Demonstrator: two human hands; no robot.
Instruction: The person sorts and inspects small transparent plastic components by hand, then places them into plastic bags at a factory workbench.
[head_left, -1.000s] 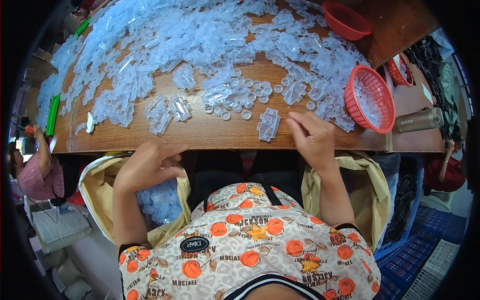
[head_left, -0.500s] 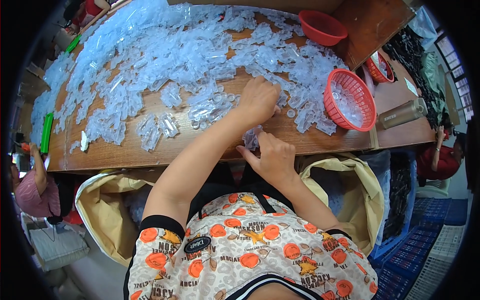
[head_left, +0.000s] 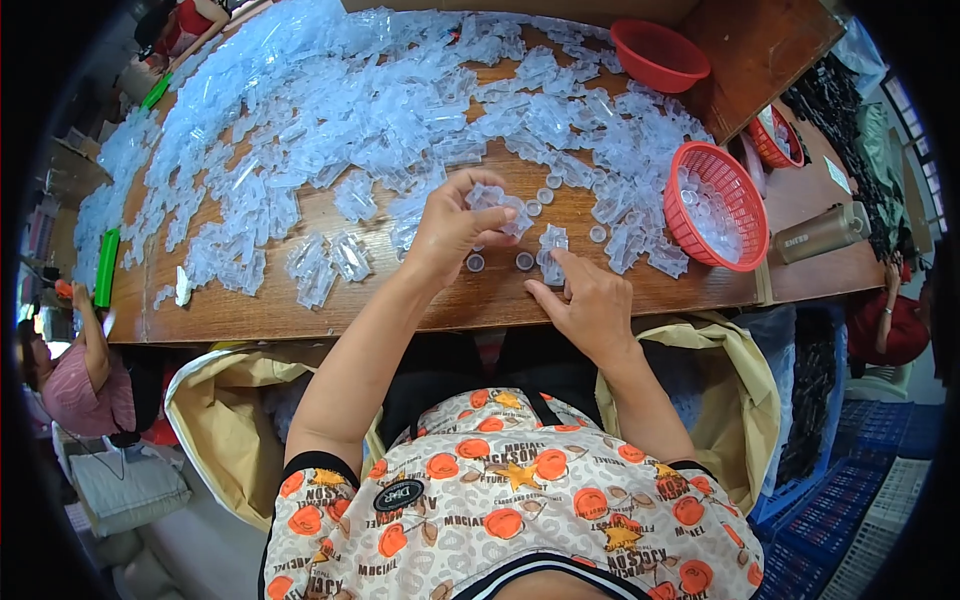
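Note:
My left hand is raised over the table, its fingers closed round a bunch of clear plastic pieces. To its right, my right hand rests near the table's front edge with thumb and forefinger apart. The forefinger's tip touches a short clear plastic piece on the wood. Small round clear caps lie loose between and beyond my hands. A wide heap of clear plastic pieces spreads over the table behind them.
A red basket holding clear parts stands at the right, with a red bowl farther back. A brownish bottle lies beyond the basket. Open yellowish sacks hang below the front edge. Other people sit at the left and right.
My left hand has drawn back toward me and turned, now showing clear pieces in its grip. My right hand has shifted slightly right. Loose caps are now exposed between them.

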